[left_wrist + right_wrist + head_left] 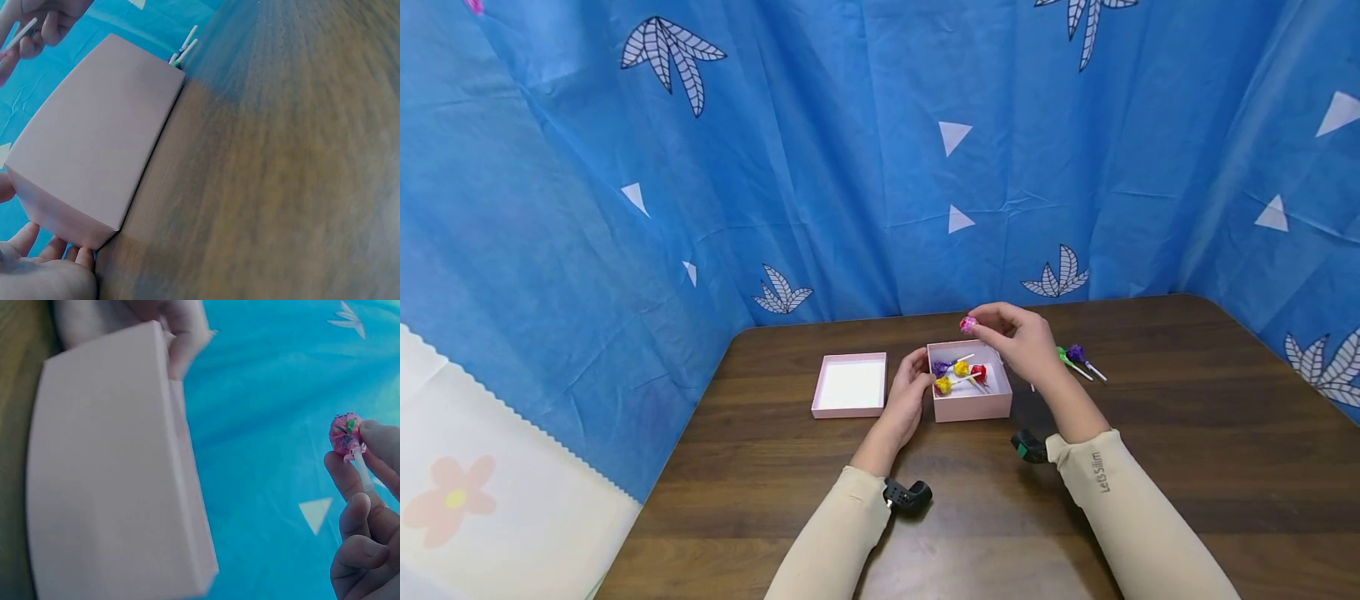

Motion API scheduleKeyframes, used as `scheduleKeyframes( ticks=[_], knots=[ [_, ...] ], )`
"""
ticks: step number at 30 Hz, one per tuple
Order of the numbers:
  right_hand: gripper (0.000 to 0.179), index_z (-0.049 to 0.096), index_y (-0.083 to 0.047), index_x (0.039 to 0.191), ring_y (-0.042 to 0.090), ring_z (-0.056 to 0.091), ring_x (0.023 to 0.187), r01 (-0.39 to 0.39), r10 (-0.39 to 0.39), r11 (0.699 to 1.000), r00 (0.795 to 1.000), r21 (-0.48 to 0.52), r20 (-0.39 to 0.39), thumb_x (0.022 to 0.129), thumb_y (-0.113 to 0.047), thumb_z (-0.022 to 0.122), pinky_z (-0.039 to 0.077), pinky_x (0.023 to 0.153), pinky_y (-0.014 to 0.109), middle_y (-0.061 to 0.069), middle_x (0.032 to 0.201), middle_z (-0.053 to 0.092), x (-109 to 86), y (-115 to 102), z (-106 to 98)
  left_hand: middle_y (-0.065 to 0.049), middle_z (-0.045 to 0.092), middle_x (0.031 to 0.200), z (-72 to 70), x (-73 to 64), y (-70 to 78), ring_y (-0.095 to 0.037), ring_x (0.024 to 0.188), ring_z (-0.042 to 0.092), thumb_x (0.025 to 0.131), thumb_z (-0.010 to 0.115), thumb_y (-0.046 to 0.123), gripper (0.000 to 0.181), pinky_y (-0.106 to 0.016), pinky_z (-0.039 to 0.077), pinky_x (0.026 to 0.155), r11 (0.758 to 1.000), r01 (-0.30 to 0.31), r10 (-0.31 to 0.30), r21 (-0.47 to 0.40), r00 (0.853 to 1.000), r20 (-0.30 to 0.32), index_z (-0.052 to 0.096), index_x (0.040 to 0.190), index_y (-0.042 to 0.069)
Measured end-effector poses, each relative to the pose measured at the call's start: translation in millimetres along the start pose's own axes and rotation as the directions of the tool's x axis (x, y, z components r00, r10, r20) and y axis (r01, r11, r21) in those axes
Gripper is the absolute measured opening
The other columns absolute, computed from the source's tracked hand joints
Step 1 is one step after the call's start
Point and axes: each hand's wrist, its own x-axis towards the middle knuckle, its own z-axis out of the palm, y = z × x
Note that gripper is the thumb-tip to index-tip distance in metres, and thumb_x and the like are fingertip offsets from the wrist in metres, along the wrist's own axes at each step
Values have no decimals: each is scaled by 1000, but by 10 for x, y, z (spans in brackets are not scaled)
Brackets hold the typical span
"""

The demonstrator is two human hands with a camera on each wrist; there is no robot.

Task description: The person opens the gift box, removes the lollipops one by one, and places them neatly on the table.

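Observation:
My right hand [1021, 340] pinches a pink-wrapped lollipop [346, 435] by its head, above the back edge of a pale pink box [973, 407]. The white stick points down along the curled fingers in the right wrist view. At the box's left side, my left hand [910, 392] grips the wall, thumb over the rim and fingers along the outside. Inside the box lie several lollipops: a yellow one [943, 385] at the front left, another yellow one, a red one [978, 373] and a purple one [941, 367].
Left of the box lies its pink lid [850, 385], white inside facing up. A green lollipop [1064, 356] and a purple lollipop [1076, 353] lie on the wooden table [970, 517] to the right, behind my right forearm. A blue curtain [850, 167] hangs behind the table.

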Motion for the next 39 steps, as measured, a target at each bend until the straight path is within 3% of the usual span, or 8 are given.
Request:
scheduleKeyframes(
  ticks=[7, 10, 15, 20, 25, 29, 39],
  knots=[
    [35, 71, -20, 117, 13, 60, 81, -62, 66, 998, 991, 31, -114, 92, -44, 67, 49, 64, 16, 5, 102, 74, 17, 52, -266, -18, 32, 160, 0, 1, -4, -34, 150, 28, 94, 49, 2, 55, -49, 19, 126, 1000, 1, -1, 6, 1000, 0, 36, 148, 4],
    [35, 72, -20, 118, 8, 61, 83, -85, 93, 995, 979, 51, -182, 92, -44, 67, 49, 67, 14, -3, 102, 74, 24, 102, -402, -18, 31, 160, 3, -2, 3, -34, 150, 27, 95, 49, 2, 55, -49, 18, 126, 1000, 4, -4, 3, 1000, 7, 36, 149, 4],
    [36, 72, -19, 118, 6, 56, 81, -134, 152, 988, 936, 77, -318, 90, -43, 70, 45, 61, 15, -27, 91, 66, 12, 241, -622, -18, 32, 160, -2, -5, -3, -34, 150, 28, 95, 49, 2, 55, -49, 19, 126, 1000, -1, 1, 6, 1000, 10, 36, 148, 4],
    [39, 73, -18, 119, 3, 55, 78, -200, 239, 970, 881, 137, -409, 88, -41, 73, 41, 58, 14, -32, 85, 63, -4, 427, -770, -16, 33, 159, -8, 9, -7, -33, 149, 28, 95, 49, 2, 55, -48, 20, 126, 1000, 2, -2, 9, 1000, 4, 37, 148, 6],
    [37, 73, -14, 118, 1, 55, 73, -237, 299, 953, 848, 191, -437, 88, -36, 75, 40, 53, 14, -30, 80, 63, -20, 600, -851, -15, 33, 159, 3, 4, 3, -32, 149, 29, 95, 50, 3, 55, -47, 20, 126, 1000, 17, -17, 7, 1000, -4, 38, 148, 8],
    [39, 72, -13, 120, -2, 57, 76, -284, 350, 935, 827, 210, -439, 88, -36, 74, 43, 56, 11, -31, 79, 62, -45, 709, -892, -15, 34, 158, 7, 7, 9, -32, 149, 29, 94, 50, 3, 55, -47, 21, 126, 1000, 16, -16, 7, 1000, -4, 38, 148, 7],
    [42, 70, -14, 124, 0, 50, 79, -461, 515, 857, 757, 230, -403, 90, -39, 71, 42, 62, 11, -24, 78, 56, -153, 1009, -882, -16, 32, 160, -12, 11, -6, -33, 150, 28, 95, 49, 3, 56, -48, 20, 126, 1000, 11, -11, 9, 1000, 9, 36, 149, 6]
  ],
)
